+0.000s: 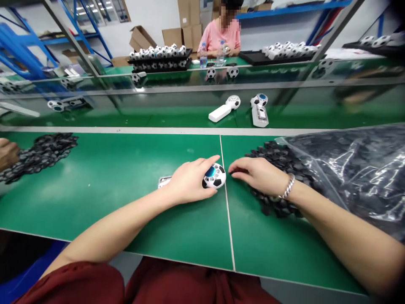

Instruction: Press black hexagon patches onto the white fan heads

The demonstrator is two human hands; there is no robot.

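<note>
My left hand lies over a white handheld device with a soccer-ball head, thumb and fingers on either side of the ball. A round blue part shows on the ball, and the handle's end sticks out behind the hand, its middle covered. My right hand is just right of the ball, thumb and forefinger pinched on a small black piece, mostly hidden. Under and behind that hand spreads a heap of loose black pieces.
A clear plastic bag of black pieces lies at the right. Two similar devices rest on the strip beyond the table ledge. Another person's hand touches a second black heap at far left. Across sits a person in pink near loaded trays.
</note>
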